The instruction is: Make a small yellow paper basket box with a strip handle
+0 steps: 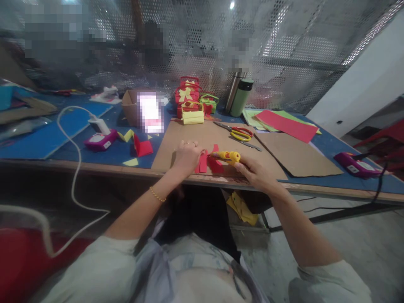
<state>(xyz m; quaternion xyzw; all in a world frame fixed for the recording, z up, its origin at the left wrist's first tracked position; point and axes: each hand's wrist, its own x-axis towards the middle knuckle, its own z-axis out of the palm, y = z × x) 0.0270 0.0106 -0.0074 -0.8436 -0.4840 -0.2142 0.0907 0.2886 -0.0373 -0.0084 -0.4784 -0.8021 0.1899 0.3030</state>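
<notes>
My left hand (187, 158) is closed, its fingertips pinching a folded red paper piece (203, 163) near the front edge of a cardboard sheet (176, 132). My right hand (254, 170) grips a stubby yellow hand tool (232, 157) with a round end; its exact kind is unclear. The tool's narrow tip points left, close to the red paper. Another cut red paper piece (216, 165) lies flat under the tool. Behind my hands lie scissors (240, 134) with red and yellow handles and a flat grey metal tool (251, 146).
Small red paper boxes (187, 92), a yellow one (193, 117) and a green one (208, 103) stand behind. Further right are a green bottle (241, 99), coloured paper sheets (288, 125) and a purple socket block (356, 164). A lit phone (150, 111) and white cable (75, 147) are left.
</notes>
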